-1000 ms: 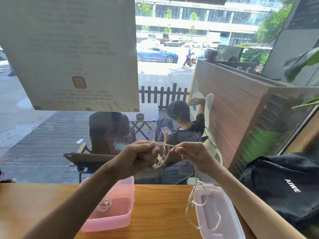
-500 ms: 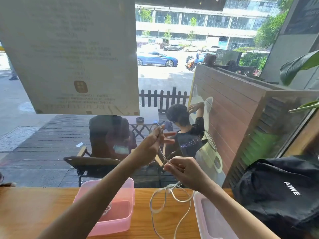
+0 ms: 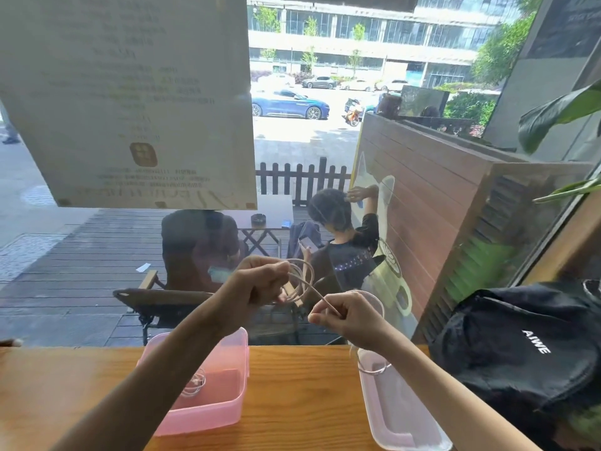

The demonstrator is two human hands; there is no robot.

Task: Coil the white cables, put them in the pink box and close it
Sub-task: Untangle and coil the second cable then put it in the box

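Note:
My left hand point(image 3: 260, 281) is raised above the counter and grips several loops of a white cable point(image 3: 302, 281). My right hand point(image 3: 348, 314) pinches the same cable a little lower and to the right; the loose end runs behind that hand and hangs down over the lid. Below my left forearm stands the open pink box point(image 3: 227, 415), with another coiled white cable point(image 3: 195, 384) lying inside it. The pale pink lid point(image 3: 390, 415) lies on the counter to the right, under my right forearm.
The wooden counter point(image 3: 292, 385) runs along a window. A black backpack point(image 3: 520, 353) sits on its right end, close to the lid. A paper notice point(image 3: 130, 99) hangs on the glass. Outside, people sit on a deck.
My left hand has closed round the cable loops and dropped lower. My right hand moved right and laid another turn; the slack below it is shorter.

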